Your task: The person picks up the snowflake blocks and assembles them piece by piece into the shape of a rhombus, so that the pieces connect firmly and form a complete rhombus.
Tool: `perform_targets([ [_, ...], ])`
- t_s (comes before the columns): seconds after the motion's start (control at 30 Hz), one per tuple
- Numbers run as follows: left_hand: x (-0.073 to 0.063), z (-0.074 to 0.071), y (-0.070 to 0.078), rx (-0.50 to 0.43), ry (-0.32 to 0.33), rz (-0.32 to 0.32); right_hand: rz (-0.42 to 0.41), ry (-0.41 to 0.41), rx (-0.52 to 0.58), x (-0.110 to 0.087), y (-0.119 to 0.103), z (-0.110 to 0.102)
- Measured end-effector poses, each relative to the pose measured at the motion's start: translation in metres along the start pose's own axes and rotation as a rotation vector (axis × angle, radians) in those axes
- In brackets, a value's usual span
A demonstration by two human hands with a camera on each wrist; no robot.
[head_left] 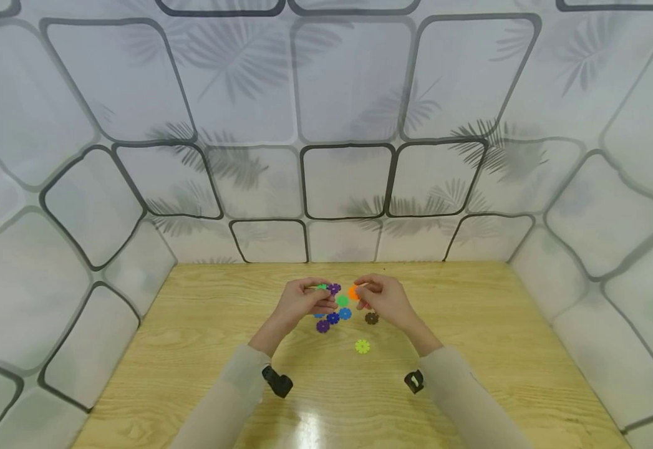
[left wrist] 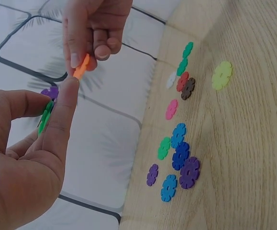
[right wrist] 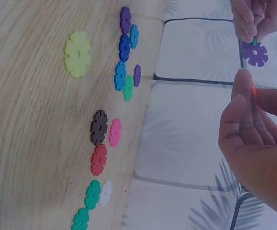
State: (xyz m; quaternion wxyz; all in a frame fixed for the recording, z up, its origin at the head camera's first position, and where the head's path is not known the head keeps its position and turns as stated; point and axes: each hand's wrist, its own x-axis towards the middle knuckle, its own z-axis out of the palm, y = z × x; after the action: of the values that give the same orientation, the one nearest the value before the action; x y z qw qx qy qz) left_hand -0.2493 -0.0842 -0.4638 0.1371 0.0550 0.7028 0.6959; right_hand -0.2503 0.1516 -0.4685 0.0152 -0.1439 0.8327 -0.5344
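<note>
My left hand (head_left: 302, 299) pinches a green notched flower disc (left wrist: 45, 117) between thumb and fingers. A purple flower disc (right wrist: 255, 53) is joined to the green one and sticks out past the fingertips. Opposite it, my right hand (head_left: 385, 300) pinches an orange flower disc (left wrist: 82, 66) between thumb and index finger. In the head view a small gap separates the orange disc from the purple one. Both hands are raised above the table, over loose discs. Fingers hide most of the orange disc in the right wrist view.
On the wooden table (head_left: 203, 349) lie several loose flower discs, among them a yellow one (head_left: 362, 346) nearest me, a brown one (right wrist: 99, 127), a red one (right wrist: 99, 159), a pink one (right wrist: 115, 132) and a dark blue one (left wrist: 180, 156). A patterned wall (head_left: 348, 181) stands behind.
</note>
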Motion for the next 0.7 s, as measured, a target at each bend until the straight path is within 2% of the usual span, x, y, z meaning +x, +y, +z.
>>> perform_targets([
  [0.37, 0.0003, -0.0003, -0.0013, 0.003, -0.025, 0.033, 0.013, 0.0, 0.045, 0.0044, -0.0047, 0.0025],
  [0.7, 0.0018, 0.0003, -0.0021, 0.008, -0.035, 0.022, -0.019, -0.022, 0.039, 0.007, -0.0065, 0.0044],
])
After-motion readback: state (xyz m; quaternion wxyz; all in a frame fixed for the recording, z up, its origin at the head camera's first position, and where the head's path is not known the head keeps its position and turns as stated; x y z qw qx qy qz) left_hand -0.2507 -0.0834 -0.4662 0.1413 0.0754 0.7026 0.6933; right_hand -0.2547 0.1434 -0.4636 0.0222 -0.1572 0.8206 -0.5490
